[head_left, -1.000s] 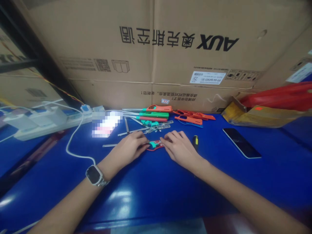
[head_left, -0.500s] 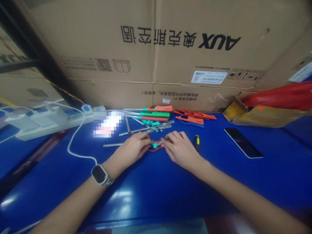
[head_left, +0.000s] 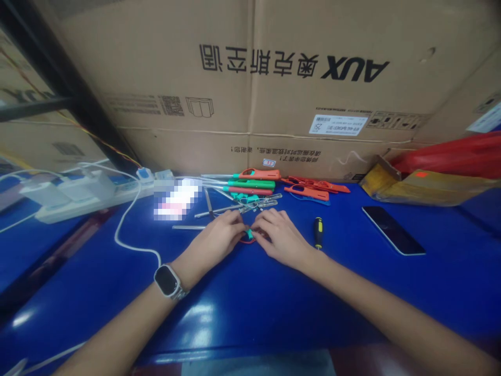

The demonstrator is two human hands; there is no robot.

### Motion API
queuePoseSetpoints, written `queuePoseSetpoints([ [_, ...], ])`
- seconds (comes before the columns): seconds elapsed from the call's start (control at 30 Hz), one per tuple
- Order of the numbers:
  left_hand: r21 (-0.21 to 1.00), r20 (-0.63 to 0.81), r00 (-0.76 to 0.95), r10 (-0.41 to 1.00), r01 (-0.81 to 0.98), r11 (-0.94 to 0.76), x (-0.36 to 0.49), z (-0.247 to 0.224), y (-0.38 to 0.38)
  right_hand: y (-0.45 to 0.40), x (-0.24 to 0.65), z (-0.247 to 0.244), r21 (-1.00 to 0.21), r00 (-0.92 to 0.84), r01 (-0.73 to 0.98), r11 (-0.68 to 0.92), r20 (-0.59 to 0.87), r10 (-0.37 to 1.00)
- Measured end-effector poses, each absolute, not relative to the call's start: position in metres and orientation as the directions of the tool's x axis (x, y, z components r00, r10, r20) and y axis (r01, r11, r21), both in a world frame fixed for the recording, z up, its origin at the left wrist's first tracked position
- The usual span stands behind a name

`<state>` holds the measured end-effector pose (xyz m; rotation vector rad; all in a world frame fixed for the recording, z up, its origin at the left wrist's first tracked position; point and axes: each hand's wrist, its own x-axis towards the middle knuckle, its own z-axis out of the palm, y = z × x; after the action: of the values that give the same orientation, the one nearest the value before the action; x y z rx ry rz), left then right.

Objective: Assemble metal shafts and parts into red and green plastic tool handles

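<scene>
My left hand (head_left: 224, 233) and my right hand (head_left: 281, 236) meet over a long-nosed lighter (head_left: 249, 235) low on the table. Part of its red shell and a green piece show between the fingertips; the rest is covered. A thin metal tube (head_left: 188, 227) sticks out left from under my left hand. Both hands have their fingers bent and pinched on the lighter. Just beyond lie several more lighters (head_left: 254, 185) in green, red and orange, with clear slim parts (head_left: 270, 201). Orange shell pieces (head_left: 309, 192) are piled to their right.
A black and yellow screwdriver (head_left: 318, 232) lies right of my right hand, and a phone (head_left: 393, 231) farther right. A yellow box (head_left: 422, 188) holds red material. A power strip (head_left: 58, 211) with cables is at left. A cardboard box (head_left: 282, 99) stands behind.
My right hand has moved slightly left, closer to my left hand, and covers more of the lighter's red shell. The screwdriver's tip now shows. The view has shifted slightly.
</scene>
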<state>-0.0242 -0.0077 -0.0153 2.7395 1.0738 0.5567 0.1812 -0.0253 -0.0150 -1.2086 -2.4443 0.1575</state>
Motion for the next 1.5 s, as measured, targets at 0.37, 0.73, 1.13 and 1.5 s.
queuePoseSetpoints([
  [0.37,0.314,0.255,0.612,0.748,0.680,-0.663,-0.033,-0.011,-0.006,-0.027,0.182,-0.019,-0.090,-0.614,0.741,0.665,0.311,0.726],
  [0.73,0.237,0.183,0.646,0.741,0.703,-0.671,-0.035,-0.001,-0.008,-0.033,0.175,-0.018,-0.114,-0.550,0.786,0.607,0.319,0.772],
  [1.13,0.345,0.143,0.561,0.815,0.744,-0.572,-0.038,-0.003,-0.007,-0.027,0.177,-0.026,-0.359,-0.466,0.748,0.559,0.317,0.826],
  [1.5,0.153,0.307,0.618,0.724,0.719,-0.678,-0.026,0.002,-0.016,-0.023,0.180,-0.028,-0.453,-0.418,0.708,0.542,0.350,0.838],
])
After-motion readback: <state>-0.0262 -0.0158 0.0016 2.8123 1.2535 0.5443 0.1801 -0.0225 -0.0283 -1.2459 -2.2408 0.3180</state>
